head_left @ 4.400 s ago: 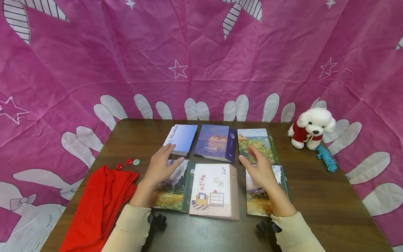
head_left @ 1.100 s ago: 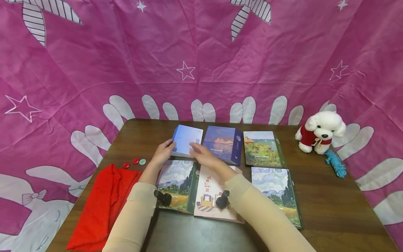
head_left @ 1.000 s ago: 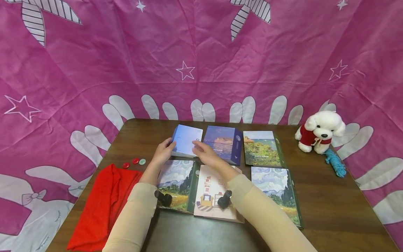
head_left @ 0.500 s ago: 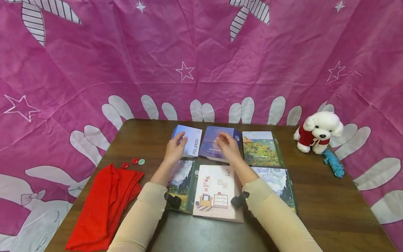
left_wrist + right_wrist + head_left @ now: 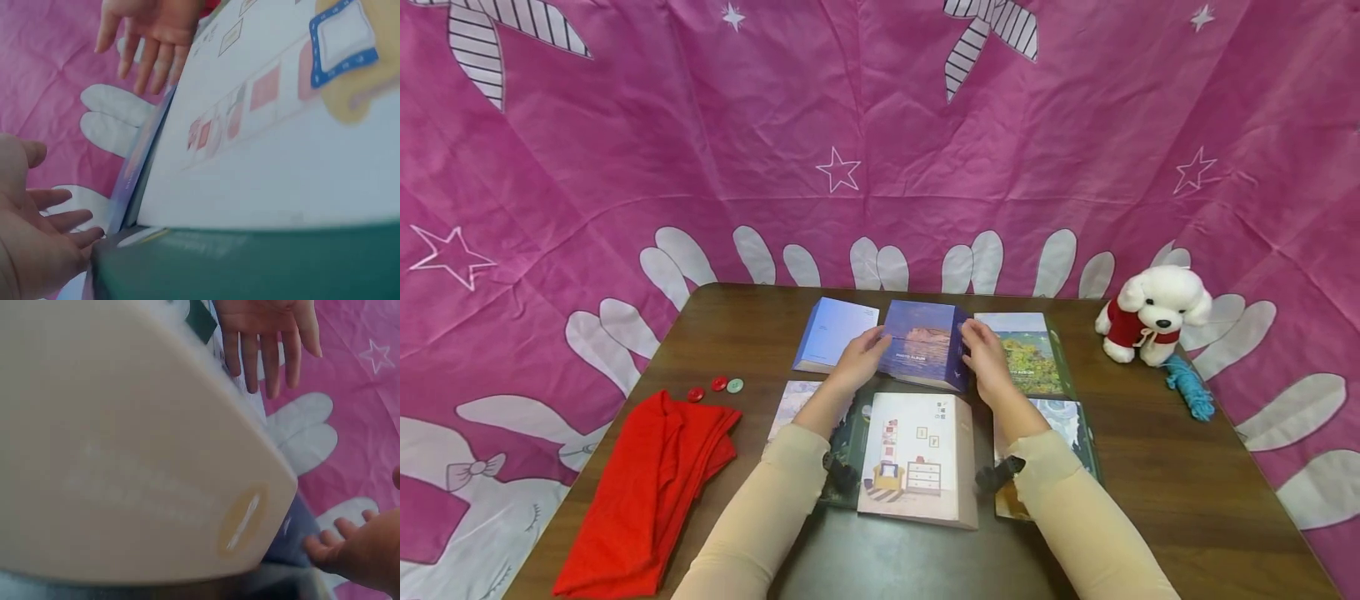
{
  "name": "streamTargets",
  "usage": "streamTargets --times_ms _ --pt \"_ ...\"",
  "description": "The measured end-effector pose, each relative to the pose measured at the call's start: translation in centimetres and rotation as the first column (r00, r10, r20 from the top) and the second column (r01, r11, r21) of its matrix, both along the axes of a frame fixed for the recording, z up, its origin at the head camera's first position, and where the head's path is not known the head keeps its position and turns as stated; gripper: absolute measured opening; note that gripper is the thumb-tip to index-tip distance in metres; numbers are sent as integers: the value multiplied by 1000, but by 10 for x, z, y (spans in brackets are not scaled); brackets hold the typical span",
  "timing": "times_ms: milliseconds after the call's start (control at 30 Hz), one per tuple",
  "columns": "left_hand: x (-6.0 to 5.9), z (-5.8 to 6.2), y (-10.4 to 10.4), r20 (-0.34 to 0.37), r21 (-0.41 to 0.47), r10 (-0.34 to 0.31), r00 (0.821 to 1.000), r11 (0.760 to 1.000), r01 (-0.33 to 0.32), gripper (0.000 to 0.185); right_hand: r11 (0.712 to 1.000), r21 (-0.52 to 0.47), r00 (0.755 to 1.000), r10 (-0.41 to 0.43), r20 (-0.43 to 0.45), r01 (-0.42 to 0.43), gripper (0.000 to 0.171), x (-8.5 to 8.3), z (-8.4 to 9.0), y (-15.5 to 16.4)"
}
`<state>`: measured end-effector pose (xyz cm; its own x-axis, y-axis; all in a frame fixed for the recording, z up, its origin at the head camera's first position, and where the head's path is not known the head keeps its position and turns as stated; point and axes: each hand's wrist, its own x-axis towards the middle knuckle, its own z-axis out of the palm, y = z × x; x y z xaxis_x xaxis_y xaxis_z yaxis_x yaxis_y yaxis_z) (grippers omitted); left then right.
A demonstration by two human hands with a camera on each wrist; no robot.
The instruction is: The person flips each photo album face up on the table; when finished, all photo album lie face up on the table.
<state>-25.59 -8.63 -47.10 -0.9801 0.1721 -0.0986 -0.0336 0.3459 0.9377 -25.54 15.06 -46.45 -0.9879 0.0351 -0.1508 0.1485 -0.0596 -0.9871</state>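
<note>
My left hand (image 5: 859, 360) and right hand (image 5: 987, 357) stand at opposite sides of a purple photo album (image 5: 917, 342) with a cliff-and-sea cover. The left fingertips reach its left edge, and the right fingers lie along its right spine side. Neither hand is visibly curled round it; both wrist views show spread fingers. Left of it lies a pale blue photo album (image 5: 838, 325), partly behind my left hand. A green landscape album (image 5: 1033, 354) lies to the right, partly covered by my right hand. In front sits a thick white album (image 5: 913, 450) with a furniture drawing.
Under my forearms lie two more landscape albums, one left (image 5: 792, 404) and one right (image 5: 1063, 417). A red cloth (image 5: 643, 500) and several buttons (image 5: 718, 383) are at the left. A white plush dog (image 5: 1153, 312) and blue yarn (image 5: 1189, 387) sit at the right.
About a second ago both hands held the pale blue album; they have let go and moved right to the purple one. Since the oldest frame, the pale blue album has been turned around.
</note>
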Motion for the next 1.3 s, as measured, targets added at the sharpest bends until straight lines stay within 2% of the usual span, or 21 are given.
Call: streamTargets --times_ms 167,267,400,633,733,933,1133,1300 --pt "-3 -2 8 53 -23 8 999 1000 -7 64 999 -4 995 43 90 -42 59 3 -7 7" --pt "-2 -1 9 74 -45 5 997 999 -2 66 996 25 993 79 87 -81 60 4 -9 8" --pt "1 1 11 100 -36 -5 995 999 9 68 995 28 993 91 80 -94 62 4 -11 9" --pt "6 3 22 140 38 -101 985 995 96 67 992 -46 991 118 70 -115 73 5 -9 7" --pt "7 6 33 146 21 -134 980 991 132 66 994 -65 996 85 33 -82 70 6 -8 8" --pt "5 4 53 79 -51 -149 986 987 153 70 998 -43 999 -41 -2 41 49 9 2 11" --pt "8 4 64 72 0 -160 985 987 160 75 996 -39 997 -78 5 78 59 7 1 11" --pt "9 10 72 54 64 -138 989 989 135 79 996 24 995 -80 -58 82 53 8 8 9"
